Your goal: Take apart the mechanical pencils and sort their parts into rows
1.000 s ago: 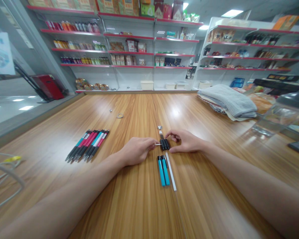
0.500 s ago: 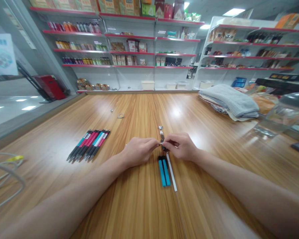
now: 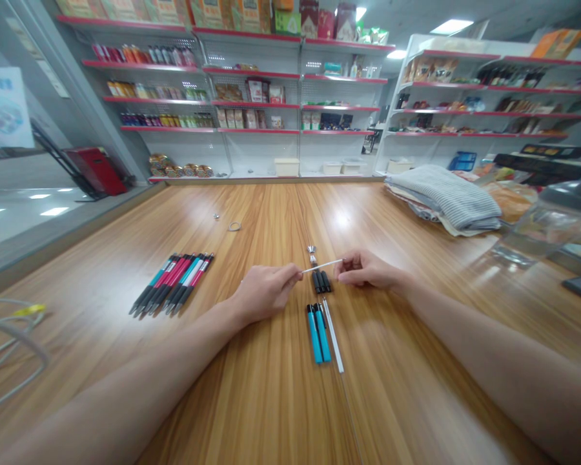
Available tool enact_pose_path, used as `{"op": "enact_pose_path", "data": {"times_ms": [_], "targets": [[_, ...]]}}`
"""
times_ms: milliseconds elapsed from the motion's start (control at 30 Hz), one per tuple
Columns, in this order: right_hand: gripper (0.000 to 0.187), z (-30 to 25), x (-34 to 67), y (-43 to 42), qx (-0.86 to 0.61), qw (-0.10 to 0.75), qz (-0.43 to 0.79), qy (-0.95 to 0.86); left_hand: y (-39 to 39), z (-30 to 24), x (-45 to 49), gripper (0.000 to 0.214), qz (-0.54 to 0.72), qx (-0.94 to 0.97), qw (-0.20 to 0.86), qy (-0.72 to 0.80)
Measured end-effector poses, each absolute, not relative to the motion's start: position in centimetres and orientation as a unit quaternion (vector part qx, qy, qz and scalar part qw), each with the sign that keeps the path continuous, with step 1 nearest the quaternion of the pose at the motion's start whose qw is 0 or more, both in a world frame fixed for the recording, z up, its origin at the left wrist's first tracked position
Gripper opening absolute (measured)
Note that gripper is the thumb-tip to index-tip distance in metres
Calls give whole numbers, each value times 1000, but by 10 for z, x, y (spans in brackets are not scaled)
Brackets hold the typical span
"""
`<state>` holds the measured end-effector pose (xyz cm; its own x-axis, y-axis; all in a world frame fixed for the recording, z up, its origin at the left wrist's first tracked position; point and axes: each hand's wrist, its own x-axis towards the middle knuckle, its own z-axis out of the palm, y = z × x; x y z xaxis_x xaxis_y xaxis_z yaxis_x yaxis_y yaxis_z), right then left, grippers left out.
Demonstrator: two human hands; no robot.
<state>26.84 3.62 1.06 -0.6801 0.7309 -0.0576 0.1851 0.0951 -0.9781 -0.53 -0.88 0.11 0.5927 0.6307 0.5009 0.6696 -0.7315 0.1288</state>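
Observation:
A thin white pen refill [image 3: 322,265] spans the gap between my hands, slightly tilted up to the right. My left hand [image 3: 265,294] is closed, pinching its left end between thumb and fingers. At the refill's right end, the fingers of my right hand [image 3: 368,270] are closed on its tip; any smaller part there is hidden. Under the refill lie several black pen grips [image 3: 321,281], with small silver cone tips [image 3: 311,249] just beyond them. Nearer to me are two turquoise pen barrels [image 3: 318,333] with black tops and, beside them, white refills [image 3: 334,336].
Several assembled pens [image 3: 172,284] lie in a row at left. Farther back are a small ring [image 3: 235,227] and a tiny metal piece [image 3: 216,216]. A coiled cable [image 3: 33,336] sits at the left edge; folded cloths [image 3: 445,197] and a clear jug [image 3: 532,226] stand right.
My hands have drawn apart, the right one moving right and slightly up. The white refill now shows between them, and the black grips underneath have come into view.

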Motion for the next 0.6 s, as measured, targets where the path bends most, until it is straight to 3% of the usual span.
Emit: {"op": "enact_pose_path", "data": {"times_ms": [267, 600], "targets": [[42, 10, 250, 19, -327, 286, 572, -696, -14, 3, 3, 23, -243, -907, 70, -337], [30, 0, 242, 20, -333, 400, 547, -655, -16, 2, 5, 27, -221, -913, 80, -334]]}}
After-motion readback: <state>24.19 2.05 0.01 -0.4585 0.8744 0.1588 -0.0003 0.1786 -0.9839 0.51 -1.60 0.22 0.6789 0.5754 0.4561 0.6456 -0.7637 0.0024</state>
